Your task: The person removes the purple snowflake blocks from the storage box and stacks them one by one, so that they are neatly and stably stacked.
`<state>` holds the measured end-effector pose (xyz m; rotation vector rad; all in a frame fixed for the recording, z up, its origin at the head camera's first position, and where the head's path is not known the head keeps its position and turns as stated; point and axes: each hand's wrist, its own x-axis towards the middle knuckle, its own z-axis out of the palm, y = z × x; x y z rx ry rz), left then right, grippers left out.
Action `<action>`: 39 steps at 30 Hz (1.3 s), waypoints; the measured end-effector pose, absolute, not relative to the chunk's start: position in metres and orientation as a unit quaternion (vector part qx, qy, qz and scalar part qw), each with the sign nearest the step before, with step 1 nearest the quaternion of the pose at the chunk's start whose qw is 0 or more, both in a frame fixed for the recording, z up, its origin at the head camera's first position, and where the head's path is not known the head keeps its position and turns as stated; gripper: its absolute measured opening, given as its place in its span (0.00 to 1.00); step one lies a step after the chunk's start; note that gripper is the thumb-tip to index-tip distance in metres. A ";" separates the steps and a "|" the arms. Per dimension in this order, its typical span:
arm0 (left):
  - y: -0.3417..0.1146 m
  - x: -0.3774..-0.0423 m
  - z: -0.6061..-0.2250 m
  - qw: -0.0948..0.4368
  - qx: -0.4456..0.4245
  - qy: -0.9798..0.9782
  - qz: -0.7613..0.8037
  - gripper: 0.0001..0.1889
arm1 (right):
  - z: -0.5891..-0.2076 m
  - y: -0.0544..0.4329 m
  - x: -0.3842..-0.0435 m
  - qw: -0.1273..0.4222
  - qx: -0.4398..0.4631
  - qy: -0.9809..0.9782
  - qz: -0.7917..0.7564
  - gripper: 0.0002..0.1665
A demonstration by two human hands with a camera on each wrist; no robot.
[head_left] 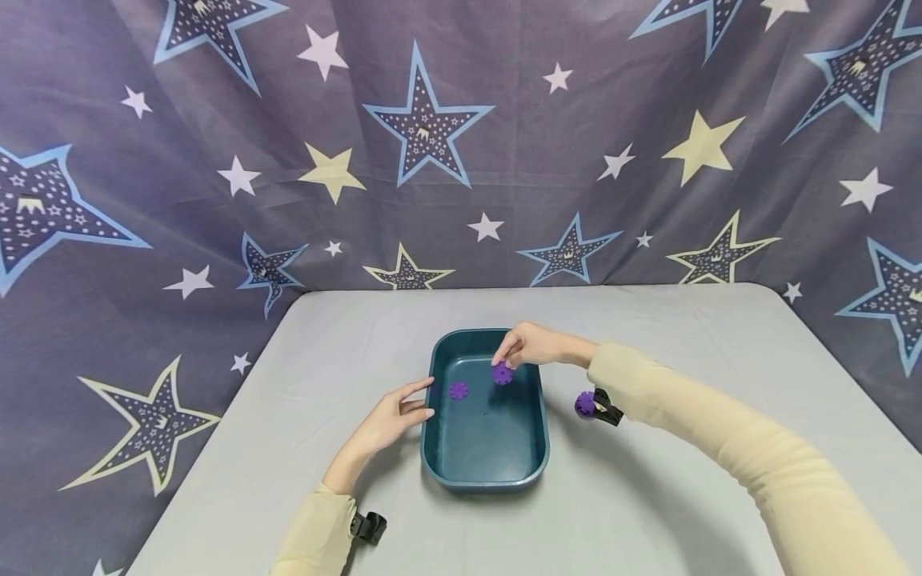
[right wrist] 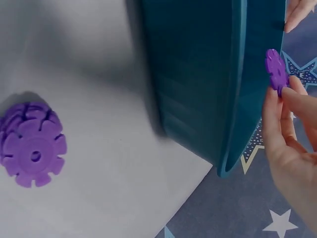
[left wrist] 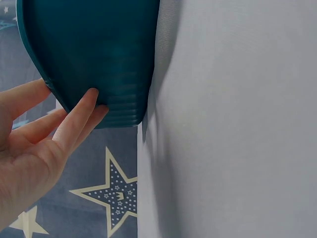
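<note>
A teal rectangular tub [head_left: 536, 448] stands in the middle of the grey table. My right hand [head_left: 529, 346] reaches over its far end and pinches a purple notched disc [head_left: 502, 373] by the edge; the right wrist view shows the same disc [right wrist: 276, 69] between my fingertips [right wrist: 290, 99] over the tub's rim [right wrist: 233, 124]. A second purple disc [head_left: 458, 390] lies on the tub's floor. My left hand [head_left: 403, 412] rests with straight fingers [left wrist: 74, 121] against the tub's left outer wall [left wrist: 99, 59]. A clump of purple discs [head_left: 585, 404] [right wrist: 30, 144] sits on the table right of the tub.
The grey table [head_left: 648, 336] is backed by a star-patterned cloth [head_left: 432, 136] that also drapes down both sides. Small black wrist cameras [head_left: 367, 528] hang under each sleeve.
</note>
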<state>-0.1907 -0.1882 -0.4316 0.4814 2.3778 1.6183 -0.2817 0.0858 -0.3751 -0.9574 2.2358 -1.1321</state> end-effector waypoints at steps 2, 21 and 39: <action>-0.189 -0.191 -0.432 0.113 0.165 0.809 0.552 0.29 | -0.374 0.089 -0.280 0.225 -0.340 0.813 -0.416 0.12; -0.188 -0.190 -0.430 0.111 0.166 0.805 0.559 0.29 | -0.372 0.135 -0.265 0.226 -0.288 0.801 -0.475 0.14; -0.188 -0.189 -0.430 0.118 0.161 0.804 0.560 0.29 | -0.390 0.179 -0.252 0.212 -0.258 0.815 -0.474 0.14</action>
